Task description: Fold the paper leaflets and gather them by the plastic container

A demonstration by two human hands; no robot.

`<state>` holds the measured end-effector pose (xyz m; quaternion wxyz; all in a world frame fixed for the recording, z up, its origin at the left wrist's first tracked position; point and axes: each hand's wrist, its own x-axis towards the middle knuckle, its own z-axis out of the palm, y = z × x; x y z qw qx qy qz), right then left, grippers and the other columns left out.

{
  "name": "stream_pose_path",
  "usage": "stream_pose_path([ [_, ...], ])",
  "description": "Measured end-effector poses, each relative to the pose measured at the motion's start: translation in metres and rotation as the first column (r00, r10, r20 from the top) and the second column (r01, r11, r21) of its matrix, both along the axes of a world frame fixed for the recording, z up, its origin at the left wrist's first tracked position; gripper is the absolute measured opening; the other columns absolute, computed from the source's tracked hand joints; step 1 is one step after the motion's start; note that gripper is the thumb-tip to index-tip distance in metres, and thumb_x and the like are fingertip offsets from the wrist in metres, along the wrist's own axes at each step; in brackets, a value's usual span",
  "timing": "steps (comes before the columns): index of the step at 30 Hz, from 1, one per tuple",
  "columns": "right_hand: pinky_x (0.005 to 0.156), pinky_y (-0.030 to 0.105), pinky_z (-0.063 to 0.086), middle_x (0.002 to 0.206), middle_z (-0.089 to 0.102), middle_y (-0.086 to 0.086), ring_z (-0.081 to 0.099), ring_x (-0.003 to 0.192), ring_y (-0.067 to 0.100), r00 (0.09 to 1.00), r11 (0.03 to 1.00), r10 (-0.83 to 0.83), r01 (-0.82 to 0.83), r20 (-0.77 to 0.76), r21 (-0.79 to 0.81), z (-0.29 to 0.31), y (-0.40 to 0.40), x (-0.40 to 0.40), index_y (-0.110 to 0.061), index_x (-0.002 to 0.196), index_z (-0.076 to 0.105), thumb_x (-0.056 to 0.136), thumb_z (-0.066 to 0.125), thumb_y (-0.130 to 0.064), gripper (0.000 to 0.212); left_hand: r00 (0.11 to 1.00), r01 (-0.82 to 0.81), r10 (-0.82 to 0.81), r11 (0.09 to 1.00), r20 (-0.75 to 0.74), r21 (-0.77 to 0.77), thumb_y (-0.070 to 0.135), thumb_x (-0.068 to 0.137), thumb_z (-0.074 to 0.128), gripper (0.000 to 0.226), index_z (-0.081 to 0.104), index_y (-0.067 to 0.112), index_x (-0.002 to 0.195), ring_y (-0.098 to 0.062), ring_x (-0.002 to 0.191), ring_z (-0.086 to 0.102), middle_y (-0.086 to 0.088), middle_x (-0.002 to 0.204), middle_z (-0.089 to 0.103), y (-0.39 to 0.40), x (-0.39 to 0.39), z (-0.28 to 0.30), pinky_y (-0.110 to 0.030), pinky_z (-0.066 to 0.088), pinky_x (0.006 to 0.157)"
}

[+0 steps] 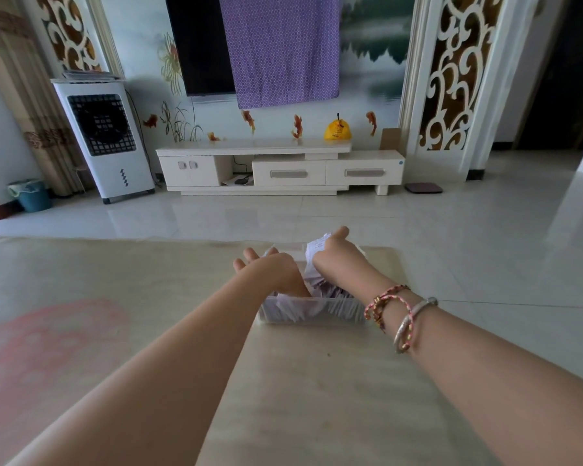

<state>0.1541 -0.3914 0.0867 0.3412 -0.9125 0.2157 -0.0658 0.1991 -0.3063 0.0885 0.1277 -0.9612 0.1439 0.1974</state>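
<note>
Item one: we log a clear plastic container point(312, 309) at the far edge of the table point(317, 381), packed with white paper leaflets point(330, 292) standing on edge inside it.

Item two: our right hand point(339, 260), reaching over the container, grips a bundle of leaflets point(317, 250) raised above the rim; the thumb points away from us. The wrist carries a red braided cord point(389, 306) and a silver bangle point(414, 322).

Item three: our left hand point(276, 270) reaches into the container beside the right, fingers straight and spread, thumb down among the papers. We see no grasp on anything.

Item four, background: a white TV cabinet point(280, 168) against the wall, a yellow bag point(337, 129) on top of it, a purple cloth point(281, 48) hanging above, and an air cooler point(103, 136) to its left.
</note>
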Motion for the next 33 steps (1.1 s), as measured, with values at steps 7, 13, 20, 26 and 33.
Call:
stream_pose_path([
  [7, 0.090, 0.039, 0.040, 0.124, 0.051, 0.022, 0.050, 0.116, 0.037, 0.984, 0.986, 0.071, -0.095, -0.166, -0.138, -0.005, 0.006, 0.000, 0.002, 0.129, 0.037, 0.091, 0.046, -0.019, 0.045, 0.995, 0.101, -0.101, 0.995, -0.003, -0.013, 0.069, 0.074, 0.046, 0.051, 0.058, 0.024, 0.096, -0.028, 0.125, 0.028, 0.007, 0.120, 0.047, 0.003, 0.014, -0.006, -0.043, 0.026, 0.103],
  [13, 0.094, 0.040, 0.037, 0.114, 0.056, 0.017, 0.048, 0.110, 0.036, 0.928, 0.928, 0.165, -0.261, -0.333, -0.267, -0.003, 0.008, -0.001, -0.012, 0.096, 0.055, 0.093, 0.042, -0.024, 0.018, 0.983, 0.099, -0.144, 0.934, -0.110, -0.344, 0.023, 0.095, 0.048, 0.034, 0.059, 0.001, 0.119, -0.025, 0.105, 0.054, -0.011, 0.121, 0.059, 0.016, 0.010, 0.011, -0.029, 0.040, 0.083],
  [20, 0.114, 0.053, 0.008, 0.155, 0.014, 0.018, 0.005, 0.142, 0.036, 0.848, 0.839, 0.127, -0.368, -0.515, -0.401, -0.004, 0.006, 0.004, -0.021, 0.142, 0.036, 0.097, 0.037, -0.042, 0.050, 0.984, 0.179, -0.152, 0.890, 0.096, -0.420, 0.025, 0.092, 0.049, 0.018, 0.056, 0.035, 0.105, -0.018, 0.115, 0.035, 0.011, 0.117, 0.056, 0.020, 0.020, -0.014, -0.037, 0.031, 0.093],
  [26, 0.116, 0.058, 0.006, 0.158, -0.001, 0.018, -0.002, 0.145, 0.040, 0.767, 0.829, 0.138, -0.436, -0.626, -0.351, -0.007, -0.001, 0.014, -0.029, 0.151, 0.016, 0.097, 0.029, -0.046, 0.058, 0.988, 0.143, -0.074, 0.778, 0.136, -0.612, 0.040, 0.099, 0.037, 0.018, 0.054, 0.042, 0.098, -0.019, 0.102, 0.037, 0.015, 0.079, 0.050, 0.025, 0.024, -0.021, -0.033, 0.028, 0.077],
  [33, 0.093, 0.024, 0.032, 0.114, 0.056, -0.005, 0.047, 0.111, 0.013, 0.746, 0.819, 0.476, -0.569, -0.467, -0.073, 0.029, -0.013, -0.007, -0.015, 0.128, 0.055, 0.097, 0.048, -0.041, 0.041, 0.988, 0.140, -0.070, 0.788, 0.139, -0.599, 0.059, 0.096, 0.030, 0.045, 0.065, 0.031, 0.088, -0.021, 0.103, 0.033, 0.006, 0.066, 0.052, 0.026, 0.013, -0.022, -0.036, 0.023, 0.075],
])
